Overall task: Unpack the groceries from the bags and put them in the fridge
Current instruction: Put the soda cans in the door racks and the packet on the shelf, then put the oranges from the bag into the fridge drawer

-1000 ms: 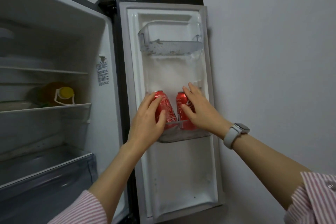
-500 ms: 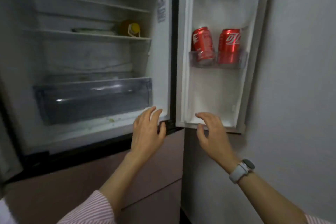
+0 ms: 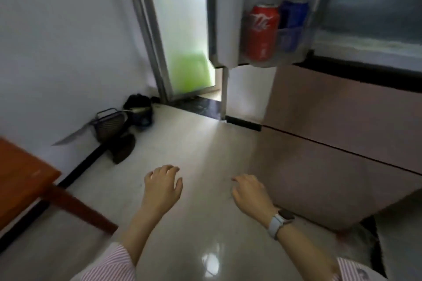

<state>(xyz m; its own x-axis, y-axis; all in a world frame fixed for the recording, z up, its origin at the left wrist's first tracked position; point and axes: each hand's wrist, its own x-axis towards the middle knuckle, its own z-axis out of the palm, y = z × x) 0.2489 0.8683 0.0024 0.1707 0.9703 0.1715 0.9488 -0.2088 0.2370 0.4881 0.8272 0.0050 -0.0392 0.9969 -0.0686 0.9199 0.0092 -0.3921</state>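
Observation:
The fridge stands open at the upper right. A clear bin (image 3: 290,52) on its left door holds a red cola can (image 3: 262,32) and, beside it, a blue can (image 3: 292,23). The clear crisper drawer (image 3: 374,7) shows inside the fridge at the far right. My left hand (image 3: 163,186) and my right hand (image 3: 250,194) hang low over the pale floor, fingers loosely spread, holding nothing. A watch sits on my right wrist. No grocery bag is in view.
Pink lower fridge drawers (image 3: 331,143) fill the right side. A wooden table corner (image 3: 25,173) juts in at the left. A black wire basket (image 3: 109,125) and dark items lie by the wall. A frosted glass door (image 3: 182,29) stands behind.
My view has swung left and down towards the floor. Both hands left the two red cans in the right door bin and dropped low, empty.

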